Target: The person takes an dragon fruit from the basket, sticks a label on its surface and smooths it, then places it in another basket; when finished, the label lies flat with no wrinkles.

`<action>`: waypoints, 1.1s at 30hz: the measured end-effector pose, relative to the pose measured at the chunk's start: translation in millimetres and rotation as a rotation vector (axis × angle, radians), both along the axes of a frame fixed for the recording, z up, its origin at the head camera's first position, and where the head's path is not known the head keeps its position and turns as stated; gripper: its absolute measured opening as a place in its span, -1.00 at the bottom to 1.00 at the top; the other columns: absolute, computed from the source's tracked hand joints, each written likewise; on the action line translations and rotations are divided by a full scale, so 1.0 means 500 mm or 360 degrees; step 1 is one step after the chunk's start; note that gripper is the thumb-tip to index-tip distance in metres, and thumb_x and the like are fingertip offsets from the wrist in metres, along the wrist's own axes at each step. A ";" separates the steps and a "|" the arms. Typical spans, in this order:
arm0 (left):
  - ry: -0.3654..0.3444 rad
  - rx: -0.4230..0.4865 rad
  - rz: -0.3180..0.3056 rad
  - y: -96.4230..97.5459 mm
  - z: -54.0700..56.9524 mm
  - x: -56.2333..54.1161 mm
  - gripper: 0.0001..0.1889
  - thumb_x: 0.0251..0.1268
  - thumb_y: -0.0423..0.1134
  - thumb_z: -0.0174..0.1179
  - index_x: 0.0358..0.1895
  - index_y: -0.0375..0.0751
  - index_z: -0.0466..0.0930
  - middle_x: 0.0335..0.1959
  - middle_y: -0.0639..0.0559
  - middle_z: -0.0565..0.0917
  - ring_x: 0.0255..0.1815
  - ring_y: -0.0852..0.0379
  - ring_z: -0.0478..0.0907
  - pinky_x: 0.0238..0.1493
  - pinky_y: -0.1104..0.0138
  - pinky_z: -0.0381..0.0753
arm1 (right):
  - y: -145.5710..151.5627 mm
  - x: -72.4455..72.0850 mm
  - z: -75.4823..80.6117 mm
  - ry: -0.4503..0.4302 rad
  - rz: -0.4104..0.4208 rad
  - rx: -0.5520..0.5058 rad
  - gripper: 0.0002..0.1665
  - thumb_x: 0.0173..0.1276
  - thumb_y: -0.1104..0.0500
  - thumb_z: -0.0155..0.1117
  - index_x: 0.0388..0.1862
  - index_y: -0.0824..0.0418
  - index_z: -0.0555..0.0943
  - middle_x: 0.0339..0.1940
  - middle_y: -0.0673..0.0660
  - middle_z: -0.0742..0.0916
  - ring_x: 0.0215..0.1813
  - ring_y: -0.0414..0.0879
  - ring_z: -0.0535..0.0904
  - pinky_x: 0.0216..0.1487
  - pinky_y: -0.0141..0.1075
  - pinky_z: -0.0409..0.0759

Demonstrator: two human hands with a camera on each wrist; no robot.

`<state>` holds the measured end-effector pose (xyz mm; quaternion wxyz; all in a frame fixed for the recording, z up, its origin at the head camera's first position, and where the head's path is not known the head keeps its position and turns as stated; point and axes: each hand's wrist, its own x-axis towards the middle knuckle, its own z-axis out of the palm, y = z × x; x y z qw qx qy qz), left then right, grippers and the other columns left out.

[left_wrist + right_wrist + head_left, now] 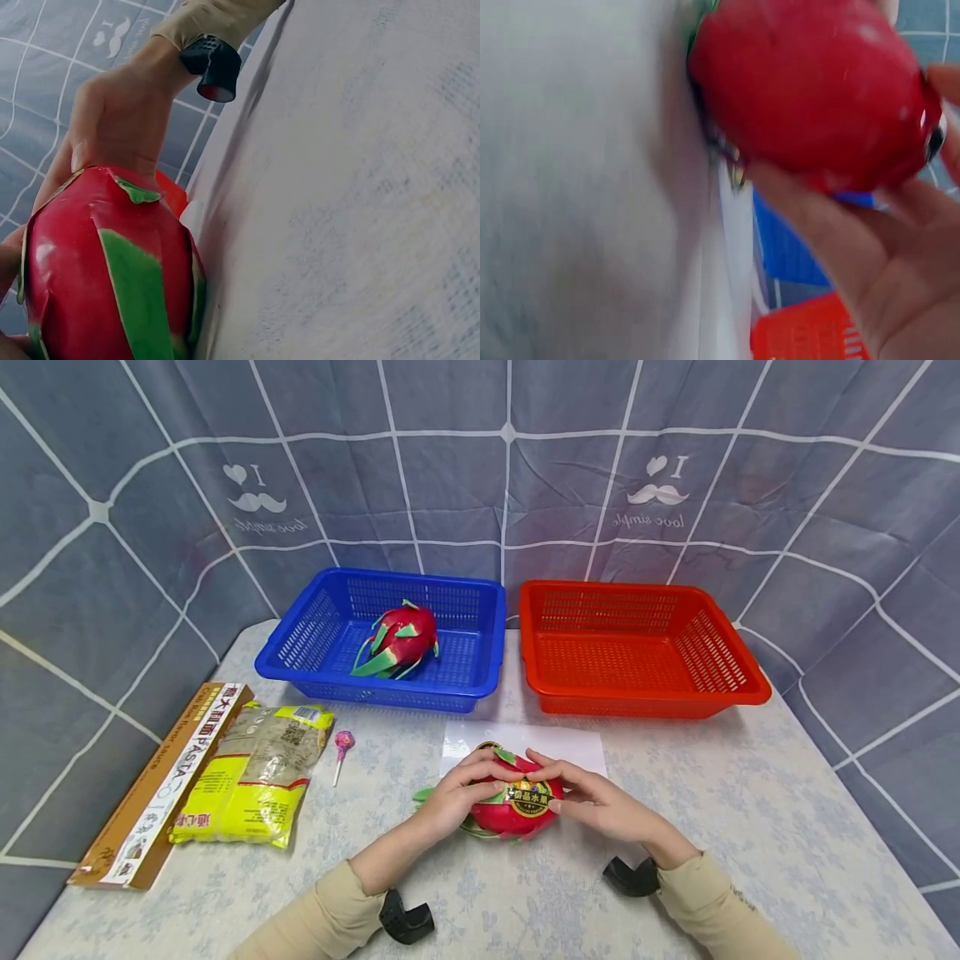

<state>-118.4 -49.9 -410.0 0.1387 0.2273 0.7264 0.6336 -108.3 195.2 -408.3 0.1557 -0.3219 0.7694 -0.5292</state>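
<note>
A red dragon fruit [498,817] with green scales and a black-and-gold label [531,797] lies on the table in front of me. My left hand [453,797] grips its left side, with the fingers bent over the top. From the right, my right hand [607,802] holds the same fruit, thumb low by the label and fingers near the top. The right wrist view shows the fruit's smooth red side [810,97] against the right hand's fingers. In the left wrist view a green scale [135,292] faces the camera; the left hand is mostly cut off there.
Behind stand a blue basket [378,693] holding another dragon fruit [411,633] and a red basket [637,703]. White paper [577,746] lies just beyond my hands. To the left are a lollipop [343,743], a yellow bag of pasta [251,777] and a long brown pasta box [161,785].
</note>
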 end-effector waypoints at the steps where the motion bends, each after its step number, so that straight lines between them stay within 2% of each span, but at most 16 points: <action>1: 0.0012 -0.0008 -0.0010 -0.001 0.000 0.000 -0.71 0.32 -0.38 -0.02 -0.02 -0.36 0.63 0.12 -0.14 0.39 0.23 -0.04 0.19 0.22 0.06 0.19 | 0.002 -0.001 0.000 0.0029 0.0011 0.0017 -0.58 0.39 0.27 0.10 0.22 0.08 0.46 0.47 0.13 0.23 0.41 -0.06 0.20 0.16 -0.29 0.42; 3: 0.0029 -0.0013 -0.0032 -0.003 -0.002 -0.001 -0.69 0.33 -0.38 -0.07 -0.03 -0.36 0.63 0.11 -0.13 0.38 0.23 -0.04 0.19 0.21 0.08 0.19 | 0.005 -0.001 0.000 0.0087 0.0030 0.0035 -0.57 0.38 0.28 0.12 0.22 0.11 0.47 0.46 0.14 0.24 0.36 -0.11 0.27 0.04 -0.23 0.53; 5: 0.0047 -0.0010 -0.0052 -0.004 -0.003 -0.002 -0.71 0.33 -0.35 -0.04 -0.04 -0.34 0.63 0.08 -0.13 0.38 0.20 -0.04 0.21 0.18 0.09 0.24 | 0.006 -0.001 0.001 0.0120 0.0047 0.0029 -0.56 0.36 0.29 0.15 0.21 0.13 0.48 0.46 0.17 0.25 0.34 -0.13 0.30 0.01 -0.22 0.55; 8: 0.0103 -0.0036 -0.0050 -0.002 -0.007 0.002 -0.76 0.23 -0.27 0.18 -0.05 -0.20 0.65 0.06 -0.06 0.40 0.15 0.00 0.28 0.11 0.14 0.35 | 0.004 0.000 0.000 0.0160 0.0050 0.0010 -0.54 0.33 0.35 0.14 0.21 0.15 0.46 0.44 0.20 0.27 0.32 -0.12 0.33 -0.01 -0.20 0.56; 12: 0.0282 -0.0102 0.0044 0.006 -0.016 0.009 -0.63 -0.06 -0.17 0.46 -0.10 0.00 0.65 0.03 0.08 0.46 0.07 0.10 0.37 0.02 0.21 0.47 | -0.008 0.005 -0.002 0.0174 -0.0047 0.0025 -0.57 0.32 0.32 0.19 0.16 0.11 0.46 0.42 0.23 0.30 0.29 -0.05 0.38 0.00 -0.21 0.56; 16: 0.0465 -0.0058 0.0116 0.013 -0.024 0.013 -0.63 -0.12 -0.20 0.50 -0.16 -0.01 0.64 -0.05 0.12 0.52 0.03 0.13 0.43 0.01 0.23 0.48 | -0.023 0.009 -0.002 0.0159 -0.0174 0.0054 -0.61 0.26 0.20 0.32 0.05 0.08 0.47 0.40 0.22 0.34 0.25 0.02 0.43 -0.01 -0.24 0.56; 19: 0.0530 -0.0001 0.0124 0.016 -0.026 0.016 -0.66 -0.11 -0.25 0.48 -0.17 -0.05 0.64 -0.06 0.09 0.52 0.00 0.12 0.45 0.00 0.24 0.47 | -0.025 0.011 0.000 0.0168 -0.0207 0.0072 -0.61 0.22 0.20 0.35 0.01 0.07 0.48 0.39 0.19 0.36 0.24 0.02 0.44 -0.04 -0.24 0.58; 23: 0.0502 0.0021 0.0127 0.016 -0.026 0.021 -0.69 -0.05 -0.27 0.43 -0.16 -0.09 0.65 -0.01 0.02 0.51 0.02 0.07 0.42 -0.01 0.24 0.46 | -0.020 0.009 0.002 0.0194 -0.0163 0.0087 -0.62 0.24 0.18 0.34 0.03 0.05 0.49 0.39 0.20 0.36 0.24 -0.03 0.43 -0.08 -0.23 0.59; 30: 0.0294 0.0003 0.0137 0.013 -0.016 0.022 -0.75 0.08 -0.27 0.32 -0.12 -0.16 0.68 0.07 -0.03 0.48 0.11 0.03 0.35 0.12 0.12 0.32 | -0.010 0.004 0.000 0.0195 -0.0058 0.0053 -0.64 0.29 0.17 0.28 0.07 0.03 0.50 0.40 0.24 0.34 0.28 -0.03 0.39 -0.06 -0.20 0.57; 33: 0.0231 0.0013 0.0133 0.011 -0.014 0.020 -0.75 0.11 -0.27 0.27 -0.11 -0.18 0.68 0.10 -0.05 0.47 0.16 0.01 0.31 0.16 0.05 0.26 | -0.009 0.003 -0.002 0.0174 -0.0057 0.0013 -0.65 0.33 0.24 0.22 0.08 0.05 0.51 0.40 0.23 0.34 0.33 -0.01 0.34 0.06 -0.19 0.51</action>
